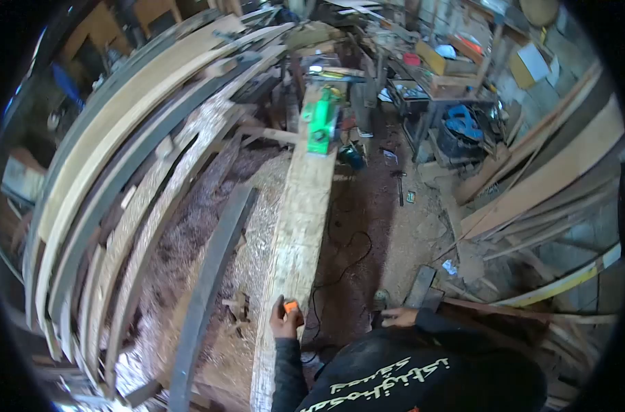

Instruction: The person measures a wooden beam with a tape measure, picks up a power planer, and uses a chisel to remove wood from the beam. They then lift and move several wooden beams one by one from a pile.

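Near the lower middle, my left hand (285,320) is closed around a small orange object (292,306), just above a long, pale wooden beam (300,213). To the right, my right hand (400,317) reaches sideways over the floor beside the beam; its fingers are small and blurred, and whatever they may hold is not clear. A bright green tool (320,122) rests on the far part of the beam, well beyond both hands.
Long timbers (113,137) are stacked at the left, and a dark plank (213,288) lies left of the beam. A cable (340,271) runs over the floor. At the right stand a cluttered bench (456,93) and leaning boards (566,165).
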